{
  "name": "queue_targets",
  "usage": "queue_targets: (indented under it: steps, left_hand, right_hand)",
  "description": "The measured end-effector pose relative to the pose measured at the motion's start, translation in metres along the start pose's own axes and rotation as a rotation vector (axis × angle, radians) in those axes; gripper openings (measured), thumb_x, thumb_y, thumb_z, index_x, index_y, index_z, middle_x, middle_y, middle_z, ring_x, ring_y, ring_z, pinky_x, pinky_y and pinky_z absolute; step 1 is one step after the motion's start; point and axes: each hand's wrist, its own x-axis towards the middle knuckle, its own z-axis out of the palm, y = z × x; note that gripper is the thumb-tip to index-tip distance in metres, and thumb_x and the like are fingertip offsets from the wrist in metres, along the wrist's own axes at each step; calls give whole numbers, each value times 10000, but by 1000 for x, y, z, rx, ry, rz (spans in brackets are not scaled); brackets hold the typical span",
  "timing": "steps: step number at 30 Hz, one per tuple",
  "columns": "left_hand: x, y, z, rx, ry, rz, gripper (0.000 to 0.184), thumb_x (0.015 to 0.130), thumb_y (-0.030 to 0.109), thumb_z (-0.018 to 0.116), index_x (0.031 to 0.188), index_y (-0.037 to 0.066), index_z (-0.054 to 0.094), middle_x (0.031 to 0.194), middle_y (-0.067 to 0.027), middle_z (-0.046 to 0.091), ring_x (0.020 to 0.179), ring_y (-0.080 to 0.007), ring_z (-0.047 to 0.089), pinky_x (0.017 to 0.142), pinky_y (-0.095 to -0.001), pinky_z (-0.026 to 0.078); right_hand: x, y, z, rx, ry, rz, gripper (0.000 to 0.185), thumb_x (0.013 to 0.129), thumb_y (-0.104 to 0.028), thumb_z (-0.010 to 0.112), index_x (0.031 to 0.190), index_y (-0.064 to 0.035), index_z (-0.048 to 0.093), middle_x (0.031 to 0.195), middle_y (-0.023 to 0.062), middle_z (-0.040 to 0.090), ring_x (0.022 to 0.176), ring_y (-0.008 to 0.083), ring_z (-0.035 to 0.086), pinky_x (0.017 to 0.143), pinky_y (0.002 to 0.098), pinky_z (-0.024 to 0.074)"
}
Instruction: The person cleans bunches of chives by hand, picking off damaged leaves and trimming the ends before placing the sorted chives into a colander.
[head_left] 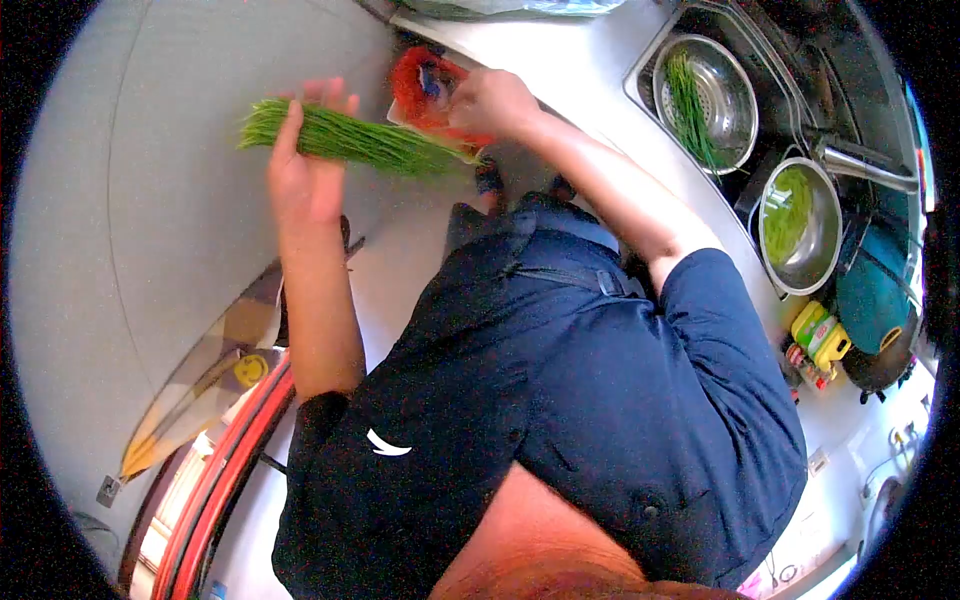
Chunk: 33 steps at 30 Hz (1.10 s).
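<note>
A long bunch of thin green chives (375, 140) lies across the palm of my left hand (310, 165). The thumb is bent over the stalks and the fingers curl behind them, slightly blurred. To its right, my right hand (492, 105) is closed over a bin lined with a red plastic bag (415, 85). Its fingertips point down toward the bag, and whatever they may pinch is hidden. The far ends of the chives pass just below this hand, close to the bag's edge.
A white counter (590, 90) runs along the right. On the sink side stand a steel colander (735, 100) with more chives and a steel bowl (825, 225) with pale green pieces. A yellow bottle (822, 335) is lower right; a red-edged object (215, 490) stands lower left.
</note>
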Motion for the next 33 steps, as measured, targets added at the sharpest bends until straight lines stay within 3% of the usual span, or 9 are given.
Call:
queue_targets:
  steps: [5, 7, 8, 12, 17, 20, 23, 28, 33]
  left_hand:
    - [6, -4, -16, -118, 39, -61, 162, 991, 96, 532, 1152, 76, 542, 1210, -180, 594, 1220, -374, 540, 1075, -580, 426]
    - [10, -13, -10, -135, 19, -73, 158, 992, 98, 532, 1148, 77, 542, 1196, -176, 600, 1211, -372, 547, 1076, -577, 427]
    - [13, -19, -5, -146, -5, -91, 153, 993, 101, 532, 1144, 78, 543, 1182, -172, 607, 1203, -371, 554, 1077, -574, 427]
    - [25, -55, 25, -161, -104, -208, 165, 979, 107, 561, 1143, 93, 558, 1165, -141, 621, 1216, -354, 551, 1106, -569, 398]
    - [30, -111, 83, -128, -216, -349, 243, 982, 107, 540, 1224, 97, 532, 1238, -159, 600, 1268, -362, 515, 1125, -557, 375]
    - [29, -141, 109, -161, -346, -488, 288, 990, 109, 497, 1278, 83, 501, 1302, -181, 565, 1306, -378, 477, 1138, -574, 348]
    - [25, -166, 132, -259, -431, -655, 378, 934, 51, 470, 1311, 38, 452, 1356, -220, 509, 1344, -440, 413, 1159, -611, 291]
    - [14, -206, 161, -211, -469, -729, 634, 783, 31, 493, 1403, 4, 360, 1457, -255, 403, 1390, -473, 342, 1188, -601, 226]
    - [10, -234, 174, -207, -514, -750, 657, 756, 57, 514, 1387, -4, 342, 1399, -285, 446, 1334, -486, 412, 1161, -592, 295]
  right_hand:
    - [9, 0, 5, -68, -78, 42, 247, 796, -173, 669, 1030, -174, 750, 952, 166, 707, 904, 370, 674, 817, 458, 539]
    - [2, -2, -12, 146, 207, 72, 285, 873, -329, 614, 1069, -160, 734, 957, 134, 710, 866, 360, 676, 805, 402, 540]
    - [-7, -7, -26, 299, 230, 122, 265, 901, -264, 639, 1093, -103, 723, 929, 113, 733, 811, 272, 702, 774, 367, 543]
    - [-42, -34, -95, 741, 179, 212, 373, 896, -307, 696, 1105, 1, 693, 941, 59, 715, 870, 157, 657, 830, 327, 525]
    - [-103, -44, -138, 706, 121, 102, 390, 840, -288, 749, 1125, -28, 689, 1018, 85, 717, 895, 143, 655, 824, 310, 530]
    - [-132, -22, -152, 708, 191, 266, 440, 854, -312, 724, 1156, 5, 679, 1033, 90, 720, 930, 150, 654, 904, 307, 498]
    - [-160, 2, -165, 605, 245, 359, 379, 883, -293, 694, 1110, 10, 705, 972, 54, 730, 881, 111, 645, 869, 279, 498]
    - [-200, 37, -174, 791, 366, 434, 347, 898, -287, 677, 1082, 3, 722, 928, 24, 722, 833, 80, 623, 801, 261, 498]
    - [-216, 66, -171, 968, 425, 491, 328, 896, -288, 679, 1061, -11, 738, 891, 15, 720, 789, 76, 618, 750, 256, 499]
